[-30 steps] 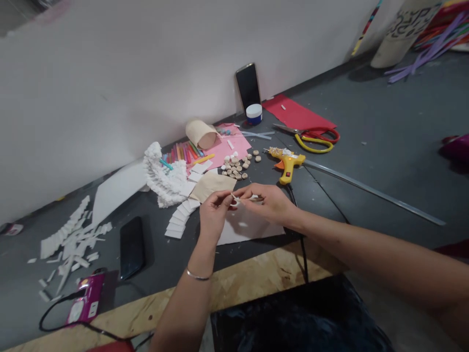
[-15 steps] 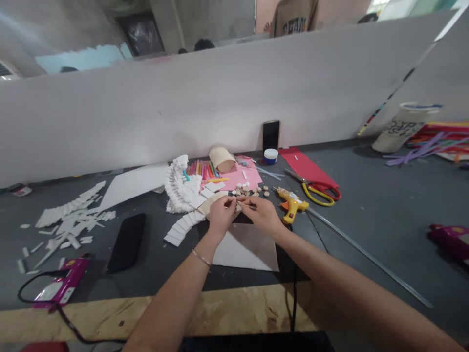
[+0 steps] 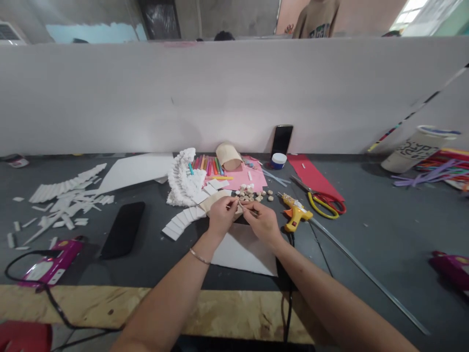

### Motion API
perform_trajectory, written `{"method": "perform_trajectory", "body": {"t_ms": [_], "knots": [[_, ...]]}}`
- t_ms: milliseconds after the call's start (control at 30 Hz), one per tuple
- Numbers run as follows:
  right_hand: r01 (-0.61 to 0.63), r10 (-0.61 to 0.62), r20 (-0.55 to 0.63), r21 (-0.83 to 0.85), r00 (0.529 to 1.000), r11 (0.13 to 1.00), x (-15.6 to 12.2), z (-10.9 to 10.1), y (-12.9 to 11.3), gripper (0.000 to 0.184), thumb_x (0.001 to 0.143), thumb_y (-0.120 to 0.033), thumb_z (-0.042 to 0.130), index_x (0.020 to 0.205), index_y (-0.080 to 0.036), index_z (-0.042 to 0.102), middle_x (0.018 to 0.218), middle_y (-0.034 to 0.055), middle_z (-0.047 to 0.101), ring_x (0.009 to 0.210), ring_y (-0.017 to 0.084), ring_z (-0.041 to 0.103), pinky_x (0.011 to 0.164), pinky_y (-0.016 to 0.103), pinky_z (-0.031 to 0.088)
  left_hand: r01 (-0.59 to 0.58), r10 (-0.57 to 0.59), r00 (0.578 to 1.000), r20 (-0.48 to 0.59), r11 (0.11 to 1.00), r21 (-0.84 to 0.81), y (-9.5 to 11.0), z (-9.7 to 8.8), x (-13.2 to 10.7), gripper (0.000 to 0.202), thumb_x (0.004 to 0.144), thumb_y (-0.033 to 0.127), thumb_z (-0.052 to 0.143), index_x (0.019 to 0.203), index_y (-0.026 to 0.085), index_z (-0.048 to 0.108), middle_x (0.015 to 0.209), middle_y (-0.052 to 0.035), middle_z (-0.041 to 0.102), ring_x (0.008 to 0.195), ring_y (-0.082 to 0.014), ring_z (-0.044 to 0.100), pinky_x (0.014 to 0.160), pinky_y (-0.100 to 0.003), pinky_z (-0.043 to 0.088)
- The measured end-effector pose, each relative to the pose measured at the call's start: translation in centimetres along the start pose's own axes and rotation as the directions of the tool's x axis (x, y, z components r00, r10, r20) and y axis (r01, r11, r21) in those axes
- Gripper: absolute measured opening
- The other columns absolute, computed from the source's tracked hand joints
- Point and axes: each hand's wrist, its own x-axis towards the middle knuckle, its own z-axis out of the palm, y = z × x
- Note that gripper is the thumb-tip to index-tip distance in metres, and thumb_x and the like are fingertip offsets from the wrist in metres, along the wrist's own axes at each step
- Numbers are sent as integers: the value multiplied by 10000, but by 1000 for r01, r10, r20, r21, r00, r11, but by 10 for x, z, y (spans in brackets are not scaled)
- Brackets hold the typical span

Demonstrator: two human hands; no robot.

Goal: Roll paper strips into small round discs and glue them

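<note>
Pinching a thin pale sliver point(image 3: 239, 206), too small for us to identify, our left hand point(image 3: 222, 217) and right hand point(image 3: 262, 225) work together at the centre of the tabletop point(image 3: 154, 274). We take 12 o'clock as the far wall. Each hand's grip is pressed closed on the sliver, fingertips facing each other, and the sliver lies just above a tan paper piece point(image 3: 216, 200). A metal bangle point(image 3: 200, 256) circles the left wrist.

A white card sheet point(image 3: 244, 254) lies under the forearms at 6 o'clock. White card strips point(image 3: 181, 222) curve away at 8 o'clock, beside a pleated white paper mass point(image 3: 183, 181) at 10 o'clock. Wooden discs point(image 3: 252, 194) sit at 12 o'clock on and beside a pink paper sheet point(image 3: 252, 178), with coloured sticks point(image 3: 207, 166) and a rolled tan paper point(image 3: 229, 156) beyond.

At 2 o'clock, we find a yellow hot glue gun point(image 3: 295, 212) near the right hand, and red-and-yellow-handled scissors point(image 3: 322, 200) beyond it. A black phone point(image 3: 122, 230) lies at 9 o'clock, well apart from the hands.
</note>
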Motion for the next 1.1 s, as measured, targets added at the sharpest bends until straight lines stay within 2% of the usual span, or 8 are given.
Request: {"method": "perform_trajectory", "body": {"t_ms": [133,467,567,667,767,833,967,1100], "knots": [[13,-14,-17,-83,1000,996,-4,0,-2,164,840,-303,550,830,-227,696,1031,53,746,937,216,688,827,343,522,-66,65,998,6,994,85,3,1,-2,231,898,345,529,905,198,707,905,-80,721,869,-200,656,797,-322,502],[-27,24,-67,-42,997,999,-6,-3,0,180,838,-326,559,864,-218,701,1055,62,743,975,223,683,853,345,520,-201,194,979,62,972,126,4,4,-5,294,942,330,447,1001,193,700,1007,-105,722,949,-204,666,859,-328,504],[-6,3,-74,-44,997,999,-6,-5,-2,172,827,-309,557,832,-209,697,1034,66,747,945,214,689,835,329,529,-118,114,991,74,991,61,7,1,-5,275,924,348,485,953,193,710,944,-85,733,897,-200,670,807,-309,507],[16,-20,-88,-40,996,999,-7,-5,-5,162,810,-299,566,786,-202,693,986,65,755,880,204,697,799,318,539,73,-61,991,123,992,-101,9,-4,-3,244,863,378,577,856,174,710,796,-52,717,756,-178,659,686,-267,502],[40,-41,-73,-22,997,999,-7,-7,-5,146,800,-276,569,764,-200,688,967,63,756,857,198,699,782,315,542,304,-234,943,237,895,-326,9,-6,0,257,786,396,658,826,144,691,692,-32,681,632,-155,630,585,-247,489],[53,-53,-49,0,997,999,-6,-8,-3,138,803,-264,569,752,-201,681,973,62,754,872,197,698,790,317,541,392,-286,910,301,829,-399,8,-7,1,285,758,394,685,877,134,689,693,-35,684,621,-152,634,559,-243,489],[75,-75,-25,3,997,997,-6,-10,0,126,810,-248,569,763,-205,677,979,59,750,888,195,694,803,320,534,466,-311,871,379,768,-439,8,-9,2,304,736,389,714,892,128,692,712,-44,694,606,-130,624,560,-233,492],[146,-150,-46,-82,988,986,-5,-10,0,124,826,-239,570,783,-207,682,958,62,738,890,190,682,795,313,525,405,-281,904,324,806,-431,6,-8,3,296,713,394,731,813,123,668,647,-20,657,556,-104,579,548,-222,477]]}}
